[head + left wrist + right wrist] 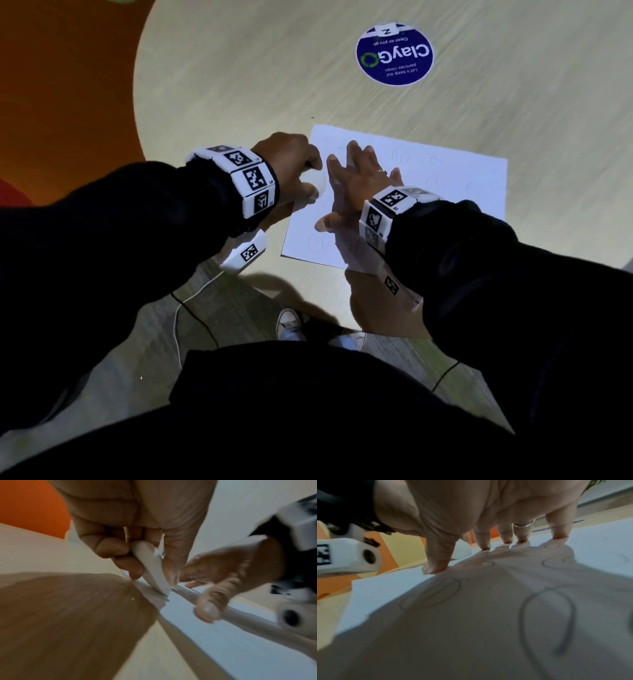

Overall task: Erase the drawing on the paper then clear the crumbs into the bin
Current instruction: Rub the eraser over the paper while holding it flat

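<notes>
A white sheet of paper (455, 181) with several faint pencil ovals lies on the round pale wooden table (239, 85). My left hand (301, 171) pinches a white eraser (152, 569) between thumb and fingers, its lower end touching the paper's left edge (223, 631). My right hand (356, 185) lies flat on the sheet with fingers spread, fingertips (435, 568) pressing the paper (599, 545) down. Pencil ovals (433, 595) show beneath the right palm. No bin is in view.
A round blue "ClayGo" sticker (394, 56) sits on the far side of the table. Orange floor (61, 85) lies beyond the table's left edge. Thin cables (185, 308) and my white shoes (289, 323) show below the near edge.
</notes>
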Demonstrator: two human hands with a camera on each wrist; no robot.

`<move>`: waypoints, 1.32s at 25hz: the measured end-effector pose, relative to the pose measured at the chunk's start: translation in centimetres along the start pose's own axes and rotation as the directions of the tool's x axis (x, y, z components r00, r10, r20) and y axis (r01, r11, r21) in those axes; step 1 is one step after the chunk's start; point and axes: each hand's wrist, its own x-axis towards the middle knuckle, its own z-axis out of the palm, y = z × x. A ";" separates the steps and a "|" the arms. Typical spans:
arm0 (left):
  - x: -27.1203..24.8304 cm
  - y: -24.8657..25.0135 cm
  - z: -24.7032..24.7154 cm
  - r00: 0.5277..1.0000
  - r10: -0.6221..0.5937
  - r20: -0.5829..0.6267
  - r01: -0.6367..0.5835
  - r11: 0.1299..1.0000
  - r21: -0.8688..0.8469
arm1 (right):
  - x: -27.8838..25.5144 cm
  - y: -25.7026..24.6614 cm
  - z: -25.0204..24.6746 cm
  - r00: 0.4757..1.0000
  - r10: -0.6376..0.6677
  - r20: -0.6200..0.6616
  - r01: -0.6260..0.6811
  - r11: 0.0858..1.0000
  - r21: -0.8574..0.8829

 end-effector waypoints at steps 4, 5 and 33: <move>-0.4 0.3 0.4 0.999 0.021 0.029 -0.022 1.000 0.021 | 0.0 -0.1 0.1 1.000 0.007 -0.015 -0.007 1.000 -0.009; 0.0 0.4 0.1 1.000 0.008 0.006 -0.008 1.000 0.009 | -0.1 -0.1 0.1 1.000 0.004 -0.006 -0.004 1.000 -0.008; 0.0 0.0 -0.3 1.000 -0.026 0.012 0.026 1.000 0.009 | 0.4 0.1 0.4 0.999 -0.013 -0.050 0.011 0.999 -0.033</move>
